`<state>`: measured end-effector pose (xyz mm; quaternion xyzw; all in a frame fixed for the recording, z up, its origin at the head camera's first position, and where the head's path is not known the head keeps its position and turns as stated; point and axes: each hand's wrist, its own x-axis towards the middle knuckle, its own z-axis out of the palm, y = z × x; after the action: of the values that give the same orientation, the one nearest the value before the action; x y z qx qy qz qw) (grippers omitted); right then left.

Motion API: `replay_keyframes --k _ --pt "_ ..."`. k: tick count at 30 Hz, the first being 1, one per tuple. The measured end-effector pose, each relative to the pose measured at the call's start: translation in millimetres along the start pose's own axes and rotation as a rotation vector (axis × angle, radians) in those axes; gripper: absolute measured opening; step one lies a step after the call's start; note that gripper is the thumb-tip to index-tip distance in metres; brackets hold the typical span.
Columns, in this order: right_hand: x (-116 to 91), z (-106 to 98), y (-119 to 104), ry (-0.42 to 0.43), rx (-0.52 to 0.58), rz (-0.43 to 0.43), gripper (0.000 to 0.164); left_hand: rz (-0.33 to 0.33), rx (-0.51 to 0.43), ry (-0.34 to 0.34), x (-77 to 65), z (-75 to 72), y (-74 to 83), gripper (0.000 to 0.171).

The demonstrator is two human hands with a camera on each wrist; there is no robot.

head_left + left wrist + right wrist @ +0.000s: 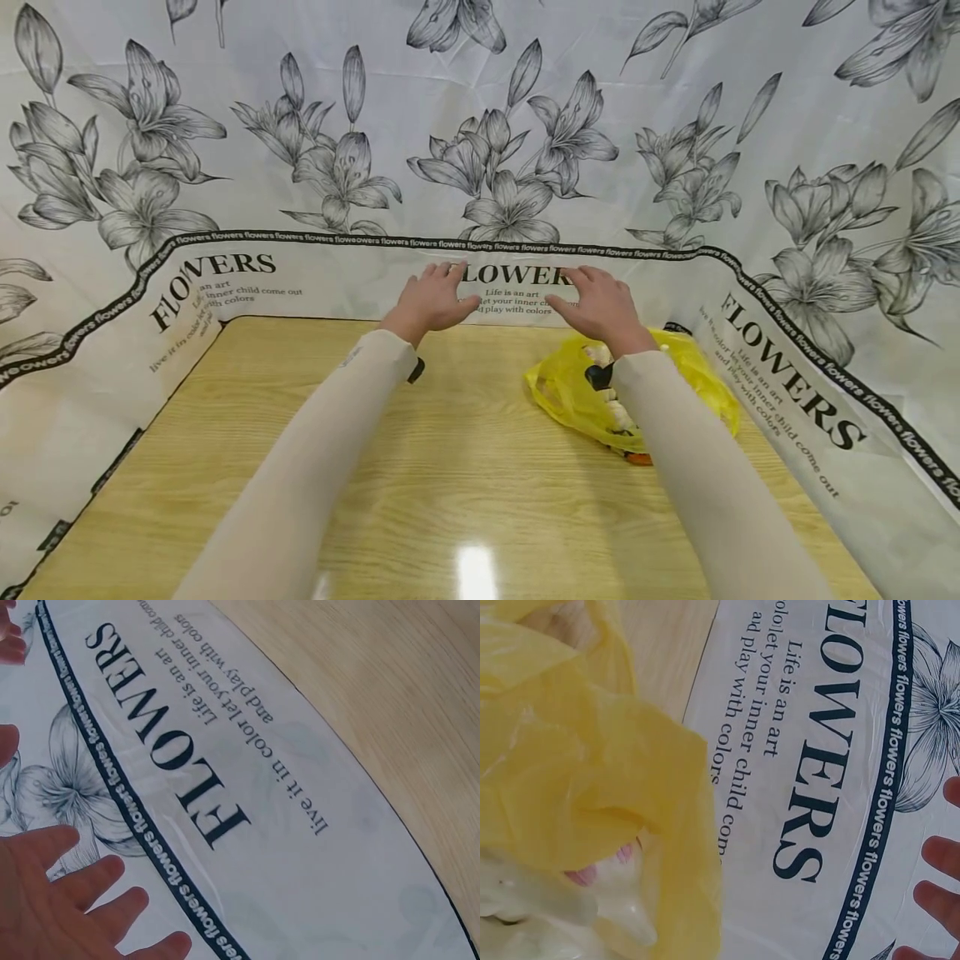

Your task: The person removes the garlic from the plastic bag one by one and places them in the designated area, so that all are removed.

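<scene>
Both hands reach forward above the far edge of the table, fingers extended and holding nothing. The left hand (433, 302) is raised in front of the curtain; its spread fingers (124, 915) show in the left wrist view. Level with it, the right hand (600, 307) hangs just beyond a yellow plastic bag (570, 400), not gripping it. Only the fingertips (937, 900) of that hand show in the right wrist view. Inside the bag are whitish glossy things (532, 900) with pink marks; their kind is unclear. The right forearm hides part of the bag.
A light wooden table (450, 467) fills the lower view. Around its back and sides hangs a white curtain (360, 279) with grey flowers and lettering. Something orange (639, 458) shows under the bag's near edge. Dark bands (596, 377) sit at the wrists.
</scene>
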<state>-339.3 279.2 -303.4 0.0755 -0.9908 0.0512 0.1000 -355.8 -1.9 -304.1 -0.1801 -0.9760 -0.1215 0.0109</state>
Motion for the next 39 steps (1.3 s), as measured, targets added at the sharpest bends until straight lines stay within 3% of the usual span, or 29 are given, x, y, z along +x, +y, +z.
replay_keyframes --k 13,27,32,39 --pt "-14.0 -11.0 30.2 -0.019 -0.002 -0.050 0.064 0.070 -0.042 -0.008 4.4 5.4 27.9 0.074" --pt "-27.9 -17.8 59.5 -0.043 0.010 -0.030 0.061 0.149 -0.091 -0.015 5.9 16.1 51.3 0.071" --pt "-34.7 -19.6 69.0 -0.054 0.020 -0.024 0.066 0.182 -0.118 -0.006 4.7 20.5 56.8 0.069" --pt "-45.8 -16.1 82.4 -0.081 0.036 0.002 0.067 0.191 -0.133 -0.030 3.7 32.6 64.8 0.068"
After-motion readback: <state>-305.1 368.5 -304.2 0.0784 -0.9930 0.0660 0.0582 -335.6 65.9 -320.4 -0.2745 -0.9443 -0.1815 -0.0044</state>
